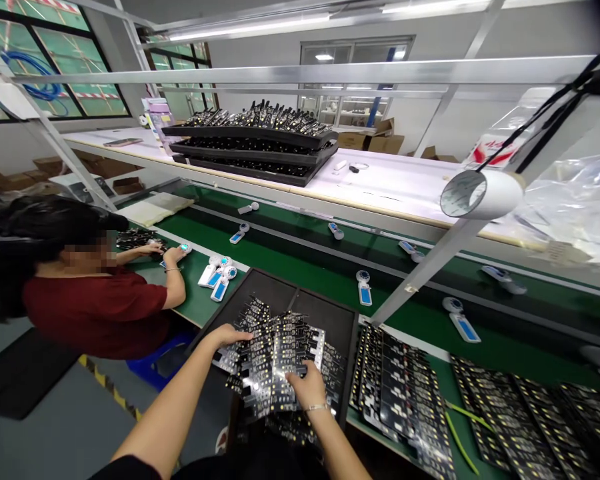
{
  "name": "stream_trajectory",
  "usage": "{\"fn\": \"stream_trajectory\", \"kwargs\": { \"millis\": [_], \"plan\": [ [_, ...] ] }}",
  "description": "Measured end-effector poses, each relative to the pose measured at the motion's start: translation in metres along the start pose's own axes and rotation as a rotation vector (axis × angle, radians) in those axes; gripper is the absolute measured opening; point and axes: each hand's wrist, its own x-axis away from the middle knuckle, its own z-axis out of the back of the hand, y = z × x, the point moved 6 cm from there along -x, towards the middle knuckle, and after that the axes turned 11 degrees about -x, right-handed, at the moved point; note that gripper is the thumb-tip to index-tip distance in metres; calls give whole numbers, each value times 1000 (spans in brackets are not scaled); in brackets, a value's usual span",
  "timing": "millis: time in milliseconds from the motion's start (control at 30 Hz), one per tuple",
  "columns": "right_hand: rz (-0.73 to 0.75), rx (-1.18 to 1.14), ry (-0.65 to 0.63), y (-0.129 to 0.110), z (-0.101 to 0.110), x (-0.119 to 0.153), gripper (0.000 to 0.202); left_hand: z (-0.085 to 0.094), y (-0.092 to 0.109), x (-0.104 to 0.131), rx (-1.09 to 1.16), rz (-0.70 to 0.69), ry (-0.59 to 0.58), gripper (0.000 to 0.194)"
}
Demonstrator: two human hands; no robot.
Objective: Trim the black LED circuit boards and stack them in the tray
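A fanned bundle of black circuit boards [275, 363] with small yellow-white dots lies between my hands, over a black tray [330, 308]. My left hand [233, 337] grips the bundle's upper left edge, thumb on top and the other fingers hidden beneath. My right hand [307, 387] holds its right side, the thumb pressed on the boards and fingers curled at the edge. More boards show under and behind the bundle. Right of the tray, stacked circuit panels [405, 393] lie on the green bench.
At the left a person in a dark red top [95, 307] handles a white device. White devices with blue panels [364, 290] lie along the green surface. A slanted metal post [415, 287] rises at the right. Stacked black trays [250, 153] stand on the shelf.
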Motion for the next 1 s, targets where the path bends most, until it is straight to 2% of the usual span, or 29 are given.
{"fn": "stream_trajectory", "kwargs": {
  "millis": [133,267,433,567,767,900,1000],
  "plan": [
    [-24,4,-25,-9,-5,3,39,-13,-12,14,172,-3,-174,58],
    [-50,-22,-37,-9,-9,-3,47,-27,-34,34,379,11,-237,63],
    [-89,-127,-95,4,-9,-21,38,-43,-48,50,550,23,-356,62],
    [-85,-149,-132,2,-8,-17,31,-49,-49,51,588,35,-427,62],
    [-44,-86,-32,-9,-6,3,44,-55,-45,49,643,20,-418,58],
    [-92,-119,-15,-3,-7,-2,40,-60,-41,53,719,14,-424,56],
    [-138,-165,13,7,-1,-10,51,-64,-34,60,772,-28,-430,52]
  ]
}}
